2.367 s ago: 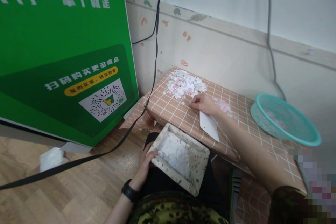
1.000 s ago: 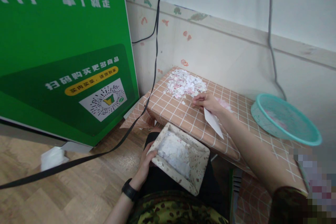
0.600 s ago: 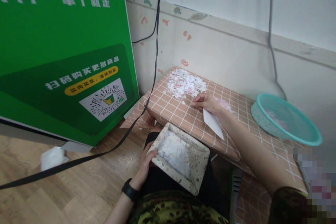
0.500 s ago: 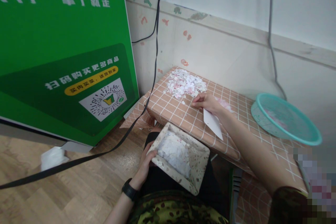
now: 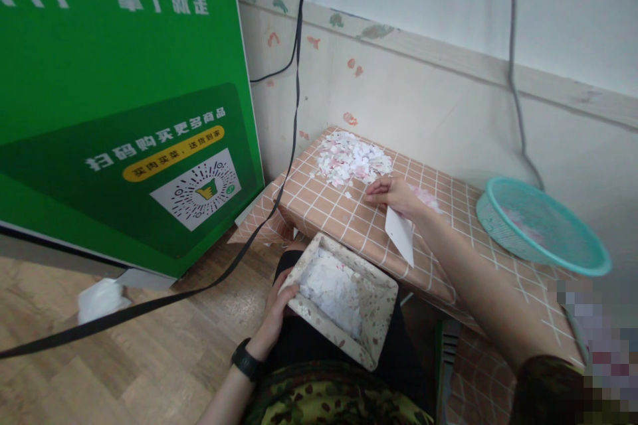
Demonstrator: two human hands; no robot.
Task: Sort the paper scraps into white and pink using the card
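Observation:
My left hand grips the left side of a speckled, cream rectangular tray, which tilts over my lap. White paper scraps lie inside it. My right hand is over the checked tablecloth with its fingers closed, and a flat white card hangs below the palm, held in it. Just beyond the fingertips is a heap of small torn paper pieces, mostly white with some pink. A few pinkish scraps lie behind the right wrist, partly hidden by it.
A turquoise mesh basket stands at the table's right end. On the left rises a green cabinet. A black strap crosses in front of the cabinet, and a white bag-like item lies on the floor. The wall borders the table.
The white card in my right hand has swung a little, its lower end shifting left. My left hand and the tray stay in place.

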